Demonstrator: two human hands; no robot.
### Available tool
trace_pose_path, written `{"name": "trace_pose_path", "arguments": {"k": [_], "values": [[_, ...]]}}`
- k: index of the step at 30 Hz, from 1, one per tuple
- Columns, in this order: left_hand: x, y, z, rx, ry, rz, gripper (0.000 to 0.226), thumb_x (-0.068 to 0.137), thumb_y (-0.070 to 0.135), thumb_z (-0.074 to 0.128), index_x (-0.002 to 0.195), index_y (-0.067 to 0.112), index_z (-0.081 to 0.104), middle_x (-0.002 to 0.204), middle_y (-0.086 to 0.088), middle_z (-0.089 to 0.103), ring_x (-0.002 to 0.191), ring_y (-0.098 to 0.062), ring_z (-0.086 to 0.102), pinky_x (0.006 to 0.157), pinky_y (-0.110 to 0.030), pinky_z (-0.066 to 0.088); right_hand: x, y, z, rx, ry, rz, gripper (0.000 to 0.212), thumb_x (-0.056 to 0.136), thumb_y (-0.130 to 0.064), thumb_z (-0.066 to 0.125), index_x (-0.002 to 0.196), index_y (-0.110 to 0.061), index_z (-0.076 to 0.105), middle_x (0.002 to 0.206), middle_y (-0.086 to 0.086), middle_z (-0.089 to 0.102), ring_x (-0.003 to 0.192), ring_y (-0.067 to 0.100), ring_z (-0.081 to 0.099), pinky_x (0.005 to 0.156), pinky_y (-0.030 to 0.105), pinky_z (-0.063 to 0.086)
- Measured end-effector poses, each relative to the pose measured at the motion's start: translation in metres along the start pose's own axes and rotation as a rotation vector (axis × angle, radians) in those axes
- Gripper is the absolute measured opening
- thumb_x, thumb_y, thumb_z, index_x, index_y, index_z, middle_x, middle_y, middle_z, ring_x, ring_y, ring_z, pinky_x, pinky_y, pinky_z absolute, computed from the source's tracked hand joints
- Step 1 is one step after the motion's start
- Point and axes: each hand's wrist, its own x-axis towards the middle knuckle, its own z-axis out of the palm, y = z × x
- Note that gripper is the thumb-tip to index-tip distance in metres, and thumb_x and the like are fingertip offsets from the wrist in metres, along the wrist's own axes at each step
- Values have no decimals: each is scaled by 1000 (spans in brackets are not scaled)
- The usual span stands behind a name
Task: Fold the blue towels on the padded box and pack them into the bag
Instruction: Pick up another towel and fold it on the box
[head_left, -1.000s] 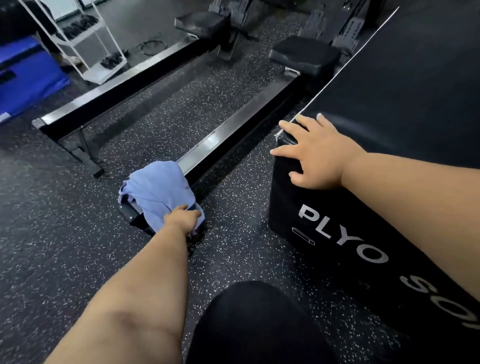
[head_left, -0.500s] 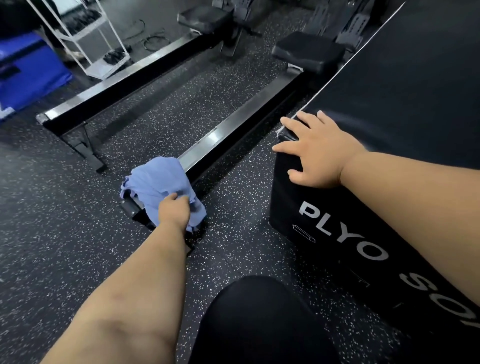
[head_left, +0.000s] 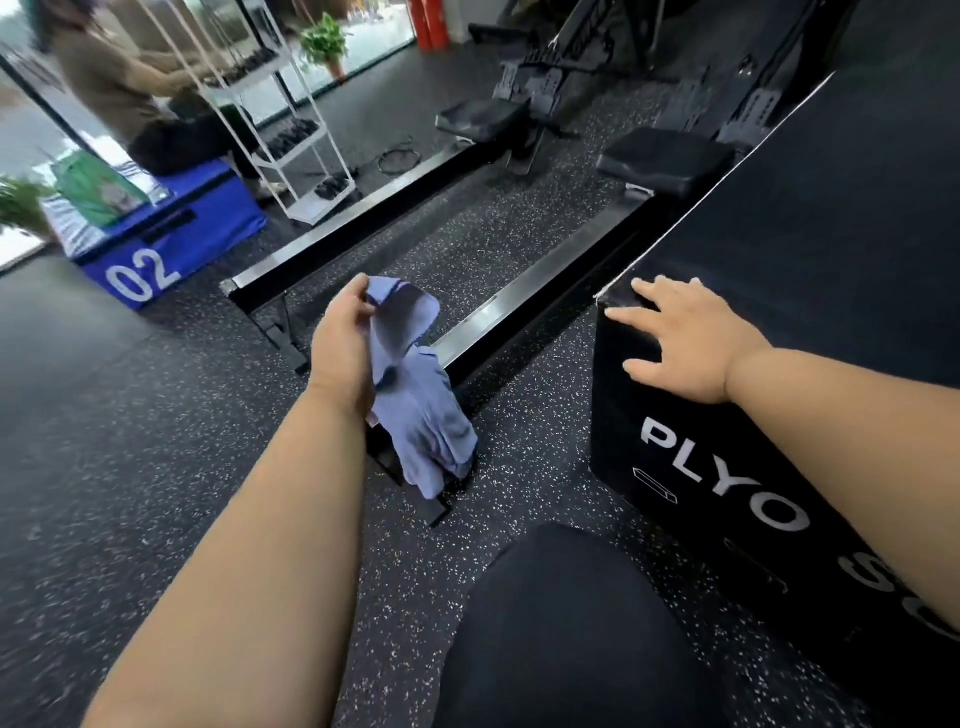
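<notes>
Blue towel (head_left: 415, 410) pinched unfolded in left hand (head_left: 343, 353) beside padded box (head_left: 779, 291), right hand (head_left: 691, 343) flat, fingers spread, on box corner; folding, bagging undone, bag unseen.

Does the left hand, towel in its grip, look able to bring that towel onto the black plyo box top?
Probably yes: the left hand holds the blue towel lifted, with open floor between it and the plyo box; only the right hand rests at its corner.
</notes>
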Motion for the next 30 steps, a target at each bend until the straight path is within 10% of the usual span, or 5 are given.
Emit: {"name": "trace_pose_path", "arguments": {"k": [3,7,9,14,30], "values": [[-38,40,7,-64,1,125,55,92,31,56,143,13,65,160,-17,45,147,-30,45,103,-25,50,-29,-3,4,38,-7,38,91,77,-78,27,161,-43,35,174,4,20,161,29,12,130,53,5],[-93,82,20,-152,-151,172,51,100,15,43,147,2,57,127,-8,65,99,-13,69,64,-13,54,-65,-9,5,178,4,121,73,94,-66,53,160,-42,35,175,3,18,163,27,7,129,49,-1],[-116,99,25,-182,-240,187,52,102,13,31,145,2,57,125,-6,68,92,-8,74,72,-18,59,-86,-13,3,290,-6,164,70,98,-55,61,161,-41,35,175,3,19,163,25,6,129,46,-3],[-167,128,47,-162,-435,230,60,94,19,30,144,7,62,149,-2,62,143,-24,52,122,-36,37,-150,-19,-12,553,86,312,69,97,-44,68,159,-41,39,170,1,32,158,20,26,128,36,18],[-346,126,142,-257,-1087,182,90,65,26,53,148,-9,49,153,-6,58,131,-31,56,118,-44,35,-315,-37,-67,1000,435,448,58,96,-43,73,149,-39,51,116,-28,60,114,4,62,100,25,46]]}}
